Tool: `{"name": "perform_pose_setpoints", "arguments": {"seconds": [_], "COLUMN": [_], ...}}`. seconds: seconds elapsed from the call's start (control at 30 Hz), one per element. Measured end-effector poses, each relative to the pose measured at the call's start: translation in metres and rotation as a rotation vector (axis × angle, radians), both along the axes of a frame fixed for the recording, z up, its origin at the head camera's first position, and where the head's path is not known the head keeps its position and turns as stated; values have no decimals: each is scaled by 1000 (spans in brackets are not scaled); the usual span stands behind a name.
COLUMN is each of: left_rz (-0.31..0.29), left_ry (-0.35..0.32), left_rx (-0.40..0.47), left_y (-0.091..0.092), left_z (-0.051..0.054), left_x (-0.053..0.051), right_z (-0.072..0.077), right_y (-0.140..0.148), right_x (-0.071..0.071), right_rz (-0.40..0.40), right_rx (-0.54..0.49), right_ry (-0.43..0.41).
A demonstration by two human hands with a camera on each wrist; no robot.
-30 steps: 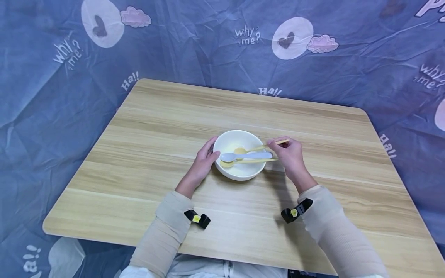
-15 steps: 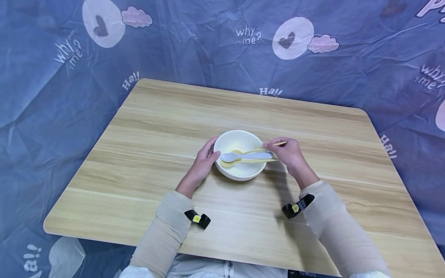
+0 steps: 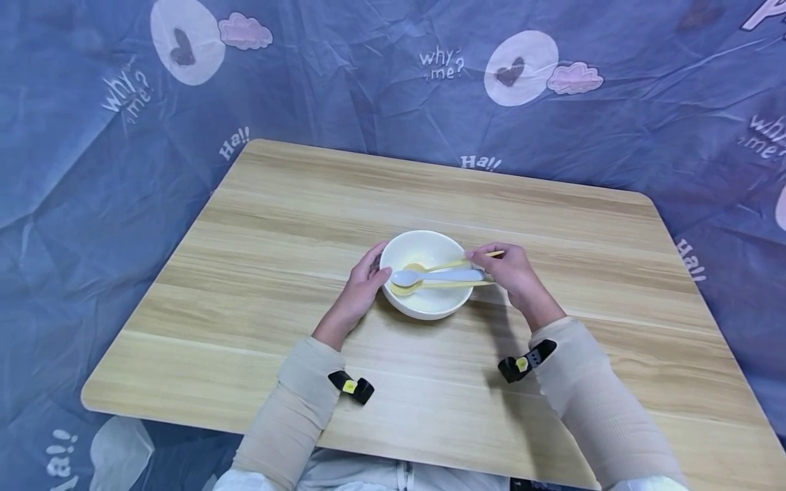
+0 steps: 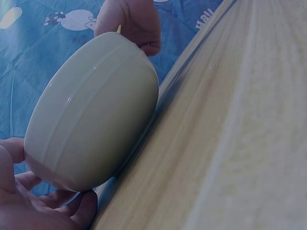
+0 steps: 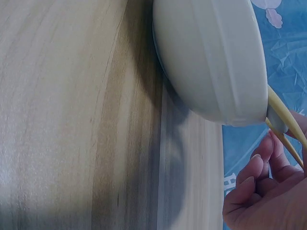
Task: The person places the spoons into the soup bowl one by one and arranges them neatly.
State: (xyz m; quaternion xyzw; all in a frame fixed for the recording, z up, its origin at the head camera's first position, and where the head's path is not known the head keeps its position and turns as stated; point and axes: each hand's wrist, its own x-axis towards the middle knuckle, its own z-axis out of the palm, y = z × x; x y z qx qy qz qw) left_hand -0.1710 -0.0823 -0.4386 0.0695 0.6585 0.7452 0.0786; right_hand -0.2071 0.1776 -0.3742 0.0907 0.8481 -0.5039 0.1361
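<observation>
A white bowl [image 3: 425,313] stands on the table, its outer wall [image 4: 91,110] seen from the side in the left wrist view. My left hand [image 3: 358,291] holds its left side, thumb at the rim and fingers around the outside. At the right rim, my right hand [image 3: 508,274] pinches the handle of a yellow spoon [image 3: 447,264], whose head lies inside the bowl. Beside it a pale blue-grey spoon [image 3: 451,275] rests across the bowl, above a second yellow spoon [image 3: 402,290]. Both their handles reach the right rim. In the right wrist view, my fingers partly hide the handles.
The wood-grain table [image 3: 245,286] extends around the bowl on all sides. Behind it and at its sides hangs a blue printed cloth [image 3: 368,82]. Black straps with cameras [image 3: 351,386] sit on both wrists over beige sleeves.
My right hand has shifted slightly left, and the pinched yellow spoon's head has slid left within the bowl. My left hand keeps its hold, and the bowl stays in place.
</observation>
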Motion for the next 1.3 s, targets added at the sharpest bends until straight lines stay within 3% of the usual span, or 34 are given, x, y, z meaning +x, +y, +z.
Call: {"name": "perform_pose_setpoints", "arguments": {"seconds": [0.27, 0.53, 0.93, 1.07, 1.17, 1.3], "left_rz": [15, 5, 10, 14, 7, -33], "left_ry": [10, 3, 14, 9, -33, -91], "left_rx": [-14, -22, -33, -26, -60, -228], "left_y": [-1, -6, -10, -10, -12, -22], "left_z": [-2, -1, 0, 0, 1, 11], "left_x": [0, 1, 0, -1, -3, -10], "right_z": [3, 5, 5, 5, 6, 11], "right_y": [0, 5, 9, 15, 19, 27], "right_x": [2, 3, 0, -2, -3, -7], "right_rz": [-10, -59, -32, -15, 14, 105], "right_rx": [-26, -127, -115, -79, -13, 156], "right_ry": [10, 35, 72, 111, 153, 190]}}
